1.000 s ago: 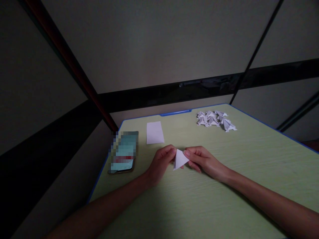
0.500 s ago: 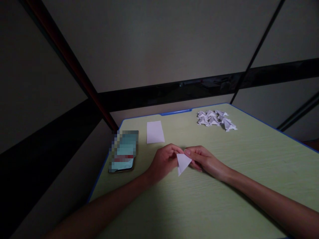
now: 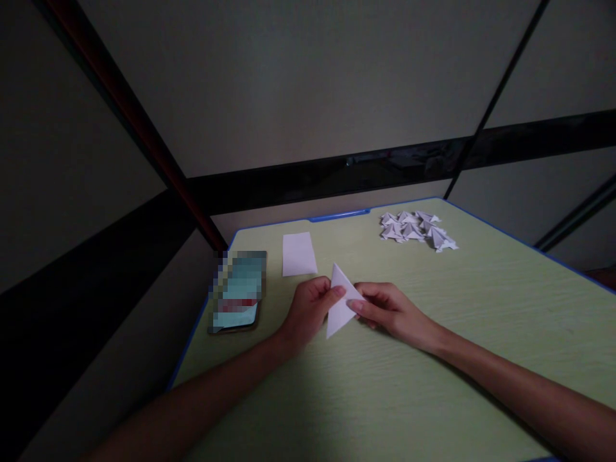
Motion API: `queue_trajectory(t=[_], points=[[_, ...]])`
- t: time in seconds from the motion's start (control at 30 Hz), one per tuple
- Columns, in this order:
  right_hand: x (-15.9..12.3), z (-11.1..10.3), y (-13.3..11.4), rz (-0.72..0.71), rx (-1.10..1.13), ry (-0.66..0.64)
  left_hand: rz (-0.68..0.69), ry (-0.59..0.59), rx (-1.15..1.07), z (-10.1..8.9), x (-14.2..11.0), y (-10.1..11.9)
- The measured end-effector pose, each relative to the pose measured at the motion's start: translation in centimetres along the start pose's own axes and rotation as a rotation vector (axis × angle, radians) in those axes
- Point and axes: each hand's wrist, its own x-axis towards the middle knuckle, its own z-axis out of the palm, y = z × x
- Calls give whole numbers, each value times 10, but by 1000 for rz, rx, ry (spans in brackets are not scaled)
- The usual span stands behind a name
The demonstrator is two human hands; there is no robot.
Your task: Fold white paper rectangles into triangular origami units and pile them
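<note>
Between my two hands is a white piece of paper point(image 3: 339, 316) folded into a triangle, one corner pointing away from me and another toward me. My left hand point(image 3: 310, 309) pinches it from the left, thumb lying on its upper face. From the right, my right hand point(image 3: 387, 307) grips the triangle's side corner, its thumb on top as well. The fingers under the paper are mostly hidden. Beyond my left hand, a flat white sheet of paper point(image 3: 299, 254) lies on the table.
Several white folded-paper figures point(image 3: 411, 231) stand grouped at the table's far right. A phone point(image 3: 240, 289) with a lit, partly pixelated screen lies at the left edge. The pale green table point(image 3: 462, 398) has a blue rim; a panelled wall point(image 3: 308, 83) rises behind it.
The paper triangle was small and partly covered; now it shows larger, with a corner pointing away. My left hand has shifted its hold, its thumb now on the face. The other things stay put.
</note>
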Motion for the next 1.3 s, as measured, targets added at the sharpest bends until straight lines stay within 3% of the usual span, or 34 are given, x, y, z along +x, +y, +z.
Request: queue_trajectory(t=[0.27, 0.57, 0.8, 0.97, 1.07, 1.17, 1.3], points=[[2, -3, -1, -46, 48, 8, 24, -17, 12, 0, 2, 3], [3, -3, 2, -13, 136, 1, -62, -101, -57, 2, -1, 0], [1, -1, 3, -12, 138, -107, -65, -177, -9, 1, 1, -2], [3, -2, 3, 3, 80, 15, 93, -12, -48, 3, 1, -4], [4, -4, 4, 21, 53, 96, 148, -99, -32, 4, -2, -4], [4, -4, 4, 17, 70, 92, 165, -169, -15, 5, -3, -4], [3, -2, 2, 26, 73, 78, 118, -51, -44, 2, 0, -4]])
